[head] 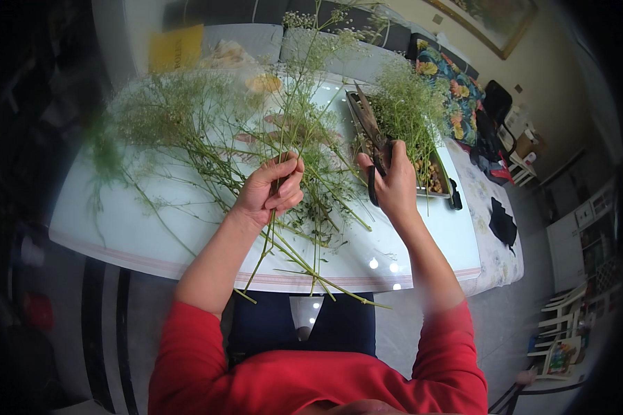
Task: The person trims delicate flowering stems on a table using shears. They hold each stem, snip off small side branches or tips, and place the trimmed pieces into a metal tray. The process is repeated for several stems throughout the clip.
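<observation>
My left hand pinches a green baby's breath stem between thumb and fingers, over the middle of the table. In my right hand is a pair of scissors with black handles. Their dark metal blades point up and away from me, slightly parted. Cut baby's breath branches lie spread to the left and under my left hand. Several bare stem ends stick out past the table's near edge. Snipped leaves and bits are scattered below the stems.
A metal tray behind my right hand holds more baby's breath and small brown pieces. The white table has a patterned border. Beyond it stand a grey sofa, a yellow bag and a floral cushion.
</observation>
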### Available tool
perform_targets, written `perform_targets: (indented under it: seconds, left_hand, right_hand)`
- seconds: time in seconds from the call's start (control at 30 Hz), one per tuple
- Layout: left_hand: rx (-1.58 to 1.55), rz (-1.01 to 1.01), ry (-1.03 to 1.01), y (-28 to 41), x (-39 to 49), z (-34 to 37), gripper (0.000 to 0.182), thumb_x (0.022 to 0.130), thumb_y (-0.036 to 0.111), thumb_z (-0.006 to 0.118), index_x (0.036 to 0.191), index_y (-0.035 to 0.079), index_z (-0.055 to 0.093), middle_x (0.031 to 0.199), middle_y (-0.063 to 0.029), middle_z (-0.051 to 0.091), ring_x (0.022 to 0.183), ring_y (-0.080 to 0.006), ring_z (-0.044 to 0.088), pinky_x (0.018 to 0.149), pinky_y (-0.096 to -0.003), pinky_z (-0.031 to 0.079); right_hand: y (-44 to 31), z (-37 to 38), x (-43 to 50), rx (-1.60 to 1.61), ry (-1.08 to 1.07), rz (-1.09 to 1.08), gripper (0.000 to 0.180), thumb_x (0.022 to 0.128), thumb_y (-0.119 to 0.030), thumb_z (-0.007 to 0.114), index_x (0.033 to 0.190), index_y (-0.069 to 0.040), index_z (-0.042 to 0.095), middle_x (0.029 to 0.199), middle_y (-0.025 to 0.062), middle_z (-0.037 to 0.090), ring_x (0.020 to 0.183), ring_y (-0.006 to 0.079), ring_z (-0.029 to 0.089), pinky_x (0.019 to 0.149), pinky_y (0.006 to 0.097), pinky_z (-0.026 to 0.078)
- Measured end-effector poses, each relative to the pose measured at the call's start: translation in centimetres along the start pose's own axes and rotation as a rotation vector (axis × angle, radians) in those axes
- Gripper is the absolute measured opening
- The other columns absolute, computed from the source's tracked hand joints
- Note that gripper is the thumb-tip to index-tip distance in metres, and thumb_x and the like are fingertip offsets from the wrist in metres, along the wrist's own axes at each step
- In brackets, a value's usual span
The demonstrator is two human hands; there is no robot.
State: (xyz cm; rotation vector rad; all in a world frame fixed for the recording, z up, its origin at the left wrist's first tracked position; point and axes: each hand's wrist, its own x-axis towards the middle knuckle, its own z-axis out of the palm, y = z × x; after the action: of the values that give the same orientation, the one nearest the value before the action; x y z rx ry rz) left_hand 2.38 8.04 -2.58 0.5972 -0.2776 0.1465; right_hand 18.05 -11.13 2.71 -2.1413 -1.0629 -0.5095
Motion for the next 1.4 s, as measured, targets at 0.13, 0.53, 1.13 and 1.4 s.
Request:
perform_targets:
  seconds: [0.13,0.53,1.13,1.4]
  left_hand:
    - [-0.063,0.006,-0.056,-0.1,0.1,-0.2,0.019,0.101,0.018,0.053,0.1,0.006,0.068,0.055,0.0006,0.052,0.033,-0.0061,0.03,0.037,-0.0238,0.027]
    - [-0.071,-0.031,-0.113,-0.5,0.0,0.1,0.02,0.101,0.018,0.052,0.097,0.005,0.067,0.055,0.0,0.051,0.033,-0.0057,0.03,0.037,-0.023,0.029]
    - [-0.072,-0.06,-0.117,-1.2,0.1,0.5,0.019,0.101,0.017,0.053,0.096,0.004,0.065,0.056,-0.0001,0.051,0.033,-0.0054,0.03,0.037,-0.023,0.03]
    - [-0.043,-0.044,-0.099,-1.0,0.1,0.5,0.019,0.101,0.017,0.053,0.095,0.004,0.064,0.056,-0.0002,0.051,0.034,-0.0055,0.03,0.037,-0.0232,0.03]
  right_hand:
    - [-0.1,0.2,0.3,0.014,0.035,-0.031,0.058,0.082,-0.05,0.075,0.097,-0.001,0.048,0.083,0.0176,0.065,0.074,0.0393,0.063,0.064,0.046,0.049]
    - [0.0,-0.2,1.1,-0.058,0.116,-0.016,0.056,0.081,-0.045,0.079,0.098,-0.002,0.047,0.081,0.0173,0.063,0.072,0.0402,0.064,0.06,0.046,0.049]
    - [-0.5,-0.3,2.4,-0.184,0.196,-0.113,0.056,0.077,-0.047,0.081,0.094,-0.004,0.048,0.066,0.0126,0.063,0.059,0.0349,0.065,0.051,0.043,0.049]
    - [-0.9,-0.2,2.6,-0.144,0.158,-0.078,0.055,0.076,-0.043,0.082,0.094,-0.004,0.048,0.07,0.0131,0.065,0.063,0.0359,0.066,0.051,0.0437,0.048]
